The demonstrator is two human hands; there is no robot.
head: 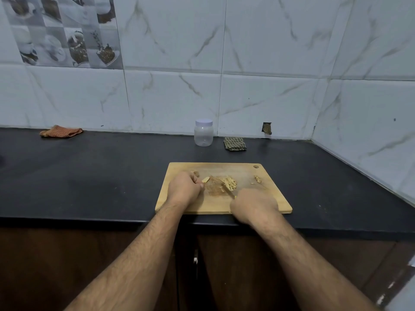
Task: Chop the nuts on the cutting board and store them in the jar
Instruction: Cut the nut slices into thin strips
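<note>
Head view: a pale wooden cutting board (224, 205), with a hang hole at its far right corner, lies at the front edge of a black counter (89, 176). Mid-board sits a heap of chopped nuts (228, 184), thin pale slivers over brown crumbs; a few whole nuts (257, 178) lie apart to the right. The left hand (184, 189), fingers curled, pinches a nut piece (205, 179). The right hand (253, 206) is closed round a knife (231, 194), mostly hidden and blurred. A clear, white-lidded jar (203, 132) stands upright at the wall, beyond the board.
</note>
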